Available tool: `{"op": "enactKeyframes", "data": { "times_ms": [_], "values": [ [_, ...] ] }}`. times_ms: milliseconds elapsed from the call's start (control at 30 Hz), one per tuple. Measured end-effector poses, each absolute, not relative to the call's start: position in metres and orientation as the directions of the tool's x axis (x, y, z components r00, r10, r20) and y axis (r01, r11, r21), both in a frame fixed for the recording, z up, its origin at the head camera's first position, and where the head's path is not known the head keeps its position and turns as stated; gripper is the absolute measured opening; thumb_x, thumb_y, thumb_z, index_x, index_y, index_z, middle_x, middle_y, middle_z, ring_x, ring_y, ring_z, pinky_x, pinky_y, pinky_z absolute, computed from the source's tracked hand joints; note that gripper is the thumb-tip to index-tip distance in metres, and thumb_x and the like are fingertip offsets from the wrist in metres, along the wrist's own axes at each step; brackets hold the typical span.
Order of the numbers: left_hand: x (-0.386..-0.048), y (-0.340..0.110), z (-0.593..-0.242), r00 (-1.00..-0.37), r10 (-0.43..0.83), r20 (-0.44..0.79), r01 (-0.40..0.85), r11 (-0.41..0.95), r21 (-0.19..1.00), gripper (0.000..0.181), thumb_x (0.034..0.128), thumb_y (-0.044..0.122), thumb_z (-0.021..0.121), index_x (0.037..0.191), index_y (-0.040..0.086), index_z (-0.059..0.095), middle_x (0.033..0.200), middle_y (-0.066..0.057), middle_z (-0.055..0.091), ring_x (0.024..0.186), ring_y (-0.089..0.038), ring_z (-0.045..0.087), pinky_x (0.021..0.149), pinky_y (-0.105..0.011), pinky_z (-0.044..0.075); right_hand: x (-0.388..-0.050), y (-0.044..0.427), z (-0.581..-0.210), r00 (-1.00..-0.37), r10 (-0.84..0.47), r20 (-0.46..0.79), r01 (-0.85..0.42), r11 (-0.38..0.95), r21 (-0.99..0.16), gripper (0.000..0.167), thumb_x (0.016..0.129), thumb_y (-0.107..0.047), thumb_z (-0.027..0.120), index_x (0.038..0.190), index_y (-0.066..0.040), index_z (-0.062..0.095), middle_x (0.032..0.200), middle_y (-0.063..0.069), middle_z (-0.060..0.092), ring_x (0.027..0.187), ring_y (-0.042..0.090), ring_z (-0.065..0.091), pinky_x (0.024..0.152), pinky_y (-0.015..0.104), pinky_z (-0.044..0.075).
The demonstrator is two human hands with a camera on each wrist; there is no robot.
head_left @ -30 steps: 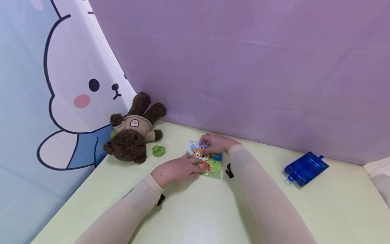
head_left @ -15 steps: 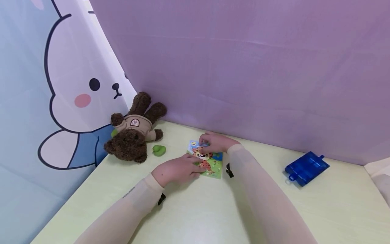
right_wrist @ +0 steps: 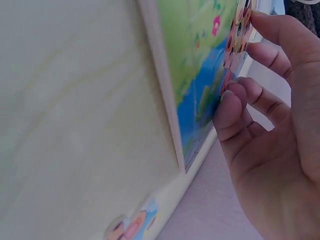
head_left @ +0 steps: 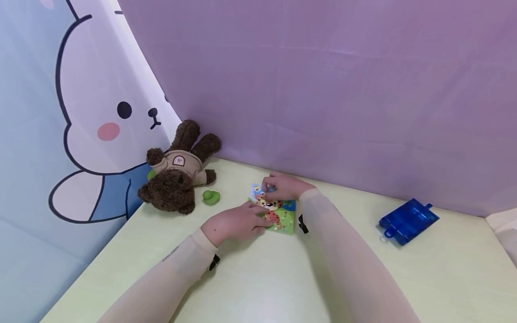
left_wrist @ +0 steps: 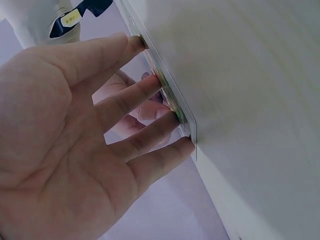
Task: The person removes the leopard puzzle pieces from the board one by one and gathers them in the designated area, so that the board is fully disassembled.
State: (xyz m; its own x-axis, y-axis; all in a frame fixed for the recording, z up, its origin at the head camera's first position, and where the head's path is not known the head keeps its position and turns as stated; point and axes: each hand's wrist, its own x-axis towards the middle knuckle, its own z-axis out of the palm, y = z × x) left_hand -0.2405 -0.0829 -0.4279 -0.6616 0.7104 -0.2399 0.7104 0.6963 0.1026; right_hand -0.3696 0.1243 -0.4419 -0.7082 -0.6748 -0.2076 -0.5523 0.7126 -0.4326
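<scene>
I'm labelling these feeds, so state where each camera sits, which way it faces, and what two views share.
Head: on the person's head, facing forward and down at the table and picture board; both forearms, left hand and right hand show.
Left wrist: on that wrist, facing the left fingers touching the board, seen nearly edge-on; the right hand appears behind.
Right wrist: on that wrist, facing the board's surface at a slant; the right fingers show.
Both wrist views share the board and right hand.

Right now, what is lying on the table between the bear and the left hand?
In the head view, the green duck lies between the bear and the left hand.
</scene>
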Motion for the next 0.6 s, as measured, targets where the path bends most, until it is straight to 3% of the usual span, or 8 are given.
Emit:
{"op": "enactKeyframes", "data": {
  "times_ms": [133,300,600],
  "values": [
    [-0.2408,-0.0838,-0.428,-0.668,0.701,-0.25,0.703,0.705,0.094,0.044,0.1148,0.034,0.049,0.158,0.031,0.054,0.173,-0.004,0.041,0.16,-0.035,0.037,0.134,-0.051,0.034,-0.3697,0.1255,-0.4441,-0.714,-0.678,-0.177,-0.558,0.703,-0.442,0.014,0.102,-0.039,0.07,0.1,-0.026,0.064,0.113,0.0,0.054,0.103,0.018,0.054,0.091,0.034,0.051],
    [-0.241,-0.0852,-0.4297,-0.676,0.691,-0.255,0.696,0.713,0.089,0.044,0.1148,0.034,0.049,0.158,0.031,0.054,0.173,-0.003,0.041,0.158,-0.037,0.039,0.133,-0.05,0.035,-0.3677,0.126,-0.4461,-0.705,-0.695,-0.142,-0.583,0.681,-0.444,0.019,0.102,-0.04,0.069,0.118,-0.029,0.067,0.118,0.001,0.056,0.107,0.02,0.057,0.098,0.039,0.054],
    [-0.2398,-0.0836,-0.4283,-0.67,0.699,-0.249,0.697,0.708,0.115,0.044,0.1148,0.033,0.049,0.158,0.031,0.054,0.173,-0.004,0.041,0.159,-0.037,0.038,0.134,-0.051,0.034,-0.3686,0.1232,-0.4461,-0.689,-0.711,-0.138,-0.634,0.685,-0.36,0.012,0.104,-0.043,0.064,0.105,-0.032,0.065,0.107,0.0,0.052,0.096,0.016,0.052,0.083,0.03,0.048]
  ]
}}
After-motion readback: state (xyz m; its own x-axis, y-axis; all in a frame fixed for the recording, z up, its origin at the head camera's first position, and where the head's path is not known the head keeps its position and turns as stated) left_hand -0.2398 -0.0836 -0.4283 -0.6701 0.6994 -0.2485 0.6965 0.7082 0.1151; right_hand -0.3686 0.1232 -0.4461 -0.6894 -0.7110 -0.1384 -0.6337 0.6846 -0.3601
